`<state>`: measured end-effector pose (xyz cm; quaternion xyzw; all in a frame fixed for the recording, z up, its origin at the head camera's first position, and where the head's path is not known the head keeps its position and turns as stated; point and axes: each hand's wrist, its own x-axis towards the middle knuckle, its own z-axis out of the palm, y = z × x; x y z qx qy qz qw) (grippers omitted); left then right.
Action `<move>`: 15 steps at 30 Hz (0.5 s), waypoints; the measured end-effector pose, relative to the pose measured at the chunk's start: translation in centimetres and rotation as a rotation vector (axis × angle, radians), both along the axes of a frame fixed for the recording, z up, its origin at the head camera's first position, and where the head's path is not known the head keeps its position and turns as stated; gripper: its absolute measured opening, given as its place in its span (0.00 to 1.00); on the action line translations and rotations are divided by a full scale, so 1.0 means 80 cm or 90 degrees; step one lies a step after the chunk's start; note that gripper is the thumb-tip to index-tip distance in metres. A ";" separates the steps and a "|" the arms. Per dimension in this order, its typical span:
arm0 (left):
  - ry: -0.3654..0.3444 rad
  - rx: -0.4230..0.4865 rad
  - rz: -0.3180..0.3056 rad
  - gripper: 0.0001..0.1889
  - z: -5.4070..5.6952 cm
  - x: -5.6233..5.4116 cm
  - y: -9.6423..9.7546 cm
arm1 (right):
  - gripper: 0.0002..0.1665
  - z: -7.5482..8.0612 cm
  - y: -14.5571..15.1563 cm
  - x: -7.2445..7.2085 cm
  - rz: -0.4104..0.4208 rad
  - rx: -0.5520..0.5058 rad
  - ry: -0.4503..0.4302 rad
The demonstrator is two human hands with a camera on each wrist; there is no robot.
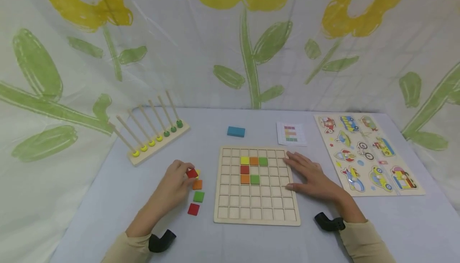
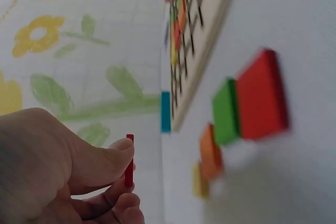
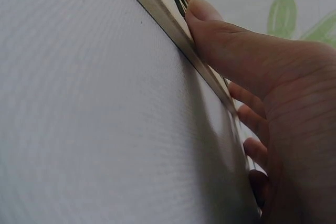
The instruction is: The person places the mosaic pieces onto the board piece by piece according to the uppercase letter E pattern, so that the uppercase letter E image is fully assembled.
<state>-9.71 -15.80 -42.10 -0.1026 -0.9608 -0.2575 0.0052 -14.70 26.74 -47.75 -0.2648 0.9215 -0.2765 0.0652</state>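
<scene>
My left hand pinches a red square tile between thumb and fingers, raised off the table in the left wrist view. Below it, a column of loose tiles runs along the table: a yellow tile partly hidden in the head view, an orange tile, a green tile and a red tile. The wooden grid board holds several coloured tiles, including another red tile. My right hand rests at the board's right edge, fingers extended and thumb on the rim.
Behind the board lie a blue block and a printed pattern card. A pegged bead stand occupies the back left. To the right is a wooden vehicle puzzle. A flower-printed cloth hangs behind the table.
</scene>
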 end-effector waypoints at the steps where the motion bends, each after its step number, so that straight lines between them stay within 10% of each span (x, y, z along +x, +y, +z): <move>1: -0.005 0.006 -0.005 0.17 0.003 -0.003 0.009 | 0.48 0.000 0.000 0.000 0.001 0.000 0.002; 15: -0.019 -0.004 -0.244 0.14 -0.001 -0.051 0.150 | 0.47 -0.002 0.000 0.000 -0.002 -0.004 0.005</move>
